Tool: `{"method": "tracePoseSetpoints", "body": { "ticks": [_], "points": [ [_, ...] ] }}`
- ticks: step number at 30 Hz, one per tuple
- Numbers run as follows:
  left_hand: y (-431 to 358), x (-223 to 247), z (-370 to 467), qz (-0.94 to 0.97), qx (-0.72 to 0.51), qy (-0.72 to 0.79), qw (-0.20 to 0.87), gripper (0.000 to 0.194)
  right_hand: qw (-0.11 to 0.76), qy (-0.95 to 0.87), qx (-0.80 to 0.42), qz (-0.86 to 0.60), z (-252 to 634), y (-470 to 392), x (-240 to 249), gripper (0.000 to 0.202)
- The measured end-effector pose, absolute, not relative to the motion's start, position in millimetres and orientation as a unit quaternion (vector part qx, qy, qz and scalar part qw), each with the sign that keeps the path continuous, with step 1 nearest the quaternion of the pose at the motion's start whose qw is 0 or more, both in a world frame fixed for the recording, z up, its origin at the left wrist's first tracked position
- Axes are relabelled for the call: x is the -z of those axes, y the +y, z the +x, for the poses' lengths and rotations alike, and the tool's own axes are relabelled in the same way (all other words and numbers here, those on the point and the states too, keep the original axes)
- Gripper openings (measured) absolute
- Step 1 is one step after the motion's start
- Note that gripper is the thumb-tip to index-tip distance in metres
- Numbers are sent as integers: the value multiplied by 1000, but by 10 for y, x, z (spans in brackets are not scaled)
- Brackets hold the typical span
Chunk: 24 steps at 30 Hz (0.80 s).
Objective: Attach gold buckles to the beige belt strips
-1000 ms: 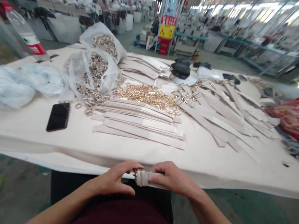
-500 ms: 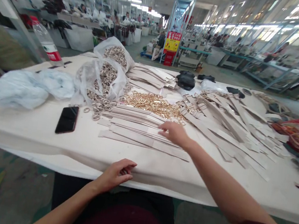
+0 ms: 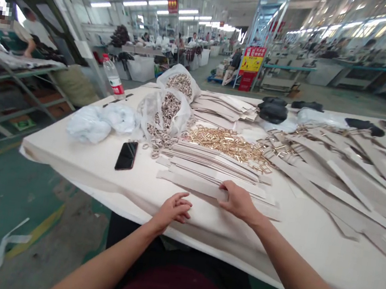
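Note:
My right hand (image 3: 237, 200) has its thumb and fingers closed on the nearest beige strap strip (image 3: 188, 183), at about the middle of its length. Just behind it lies a row of similar strips (image 3: 209, 157), stacked side by side. My left hand (image 3: 174, 211) hovers by the table's front edge, fingers loosely apart and nothing in them. Past the row is a heap of gold metal buckles (image 3: 229, 142). Small beige loops (image 3: 171, 108) spill from clear plastic bags to the left of the buckles.
A phone (image 3: 126, 155) lies left on the cloth-covered table (image 3: 84, 163), near white plastic bags (image 3: 89, 123) and a bottle (image 3: 113, 77). Long straps with buckles (image 3: 330, 181) spread over the right side. Black bundles (image 3: 272, 110) sit at the back. A person (image 3: 11, 35) works far left.
My right hand has come nearer and closed on the front strip. My left hand has risen, its fingers spreading a little. The view has swung left.

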State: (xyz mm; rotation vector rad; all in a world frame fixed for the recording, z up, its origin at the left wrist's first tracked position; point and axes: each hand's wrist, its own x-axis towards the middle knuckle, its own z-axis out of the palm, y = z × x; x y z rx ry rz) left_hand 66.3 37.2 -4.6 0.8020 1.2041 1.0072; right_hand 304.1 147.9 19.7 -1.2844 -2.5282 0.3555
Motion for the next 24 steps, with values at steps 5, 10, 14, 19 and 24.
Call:
{"method": "tracePoseSetpoints", "body": {
  "ticks": [5,10,14,19,24],
  "points": [
    [510,-29,530,196,-535,499,653,54,202,-902,-156,-348,3219,1037,-384,27],
    [435,-21,528,192,-553,505,634,60,312,-922,31,-226,3213,646,-434,18],
    [390,5,570,187,-523,497,667,44,286,-940,48,-181,3162,337,-279,15],
    [341,-52,703,296,-505,519,623,30,234,-928,-92,-275,3170,193,-99,21],
    [236,-263,904,433,-476,452,618,28,188,-740,-535,-362,2897,437,-167,42]
  ]
}}
